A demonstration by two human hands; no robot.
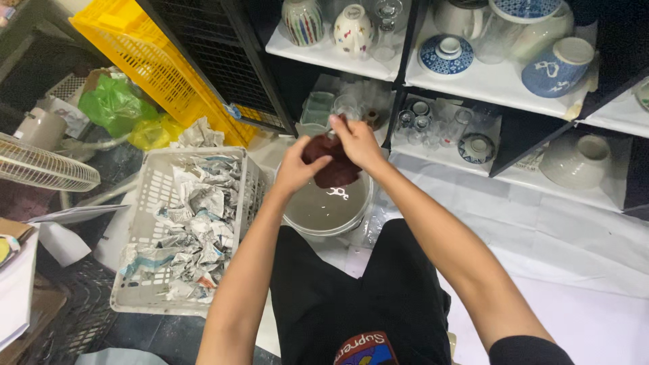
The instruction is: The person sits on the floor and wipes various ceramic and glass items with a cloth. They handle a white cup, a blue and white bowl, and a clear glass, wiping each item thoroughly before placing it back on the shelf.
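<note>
My left hand [296, 167] and my right hand [356, 141] are both closed on a dark red cloth [333, 164], bunched between them. The cloth seems wrapped around a small object that I cannot make out. Both hands are held over a round grey bucket [297, 224] of murky water with a glint on its surface. My legs in black shorts are below the bucket.
A white plastic basket [154, 200] full of crumpled newspaper sits to the left. A yellow crate [145, 62] leans behind it. Black shelves ahead hold ceramic bowls [558, 66], a teapot [353, 29] and small glasses [420, 125]. A fan [40, 166] stands at far left. White sheeting [554, 243] covers the floor at right.
</note>
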